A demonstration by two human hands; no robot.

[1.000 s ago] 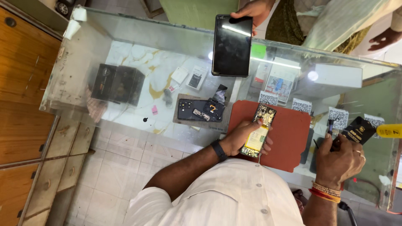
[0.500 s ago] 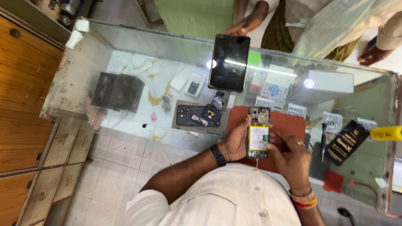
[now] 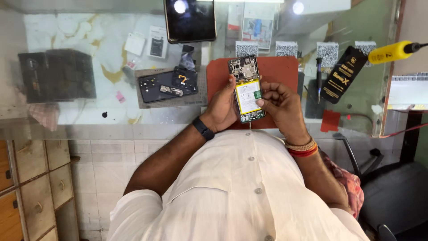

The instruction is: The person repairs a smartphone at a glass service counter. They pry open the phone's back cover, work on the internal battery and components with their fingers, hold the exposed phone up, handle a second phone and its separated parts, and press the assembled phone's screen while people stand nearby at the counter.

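Opened phone (image 3: pixel 248 89), its back cover off and its pale battery and circuit board exposed, sits between both hands just above the red work mat (image 3: pixel 281 73) on the glass counter (image 3: pixel 89 111). Its long axis runs almost from 12 to 6 o'clock, leaning slightly so the camera end points toward 11 and the lower end toward 5.

The left hand (image 3: pixel 223 107) lies at 9 o'clock from the phone and wraps its left edge, thumb pressed on the rim beside the battery, fingers curled behind; it is closed on the phone and carries it. The right hand (image 3: pixel 281 105) lies at 3 o'clock, fingers bent and drawn together, with the fingertips (image 3: pixel 261 101) touching the battery's right side near a small green label. It holds no tool that I can see. Both hands are equally close, each in contact, but the left one does the gripping while the right works on the face.

At 9 o'clock from the phone, on a grey mat, rests a dark back cover (image 3: pixel 167 85). At 3 o'clock, well apart, stands a small screwdriver (image 3: pixel 318 78) beside a black packet (image 3: pixel 344 73); a yellow-handled tool (image 3: pixel 392 51) juts in at 2 o'clock. A dark tablet (image 3: pixel 190 20) lies at 11 o'clock.
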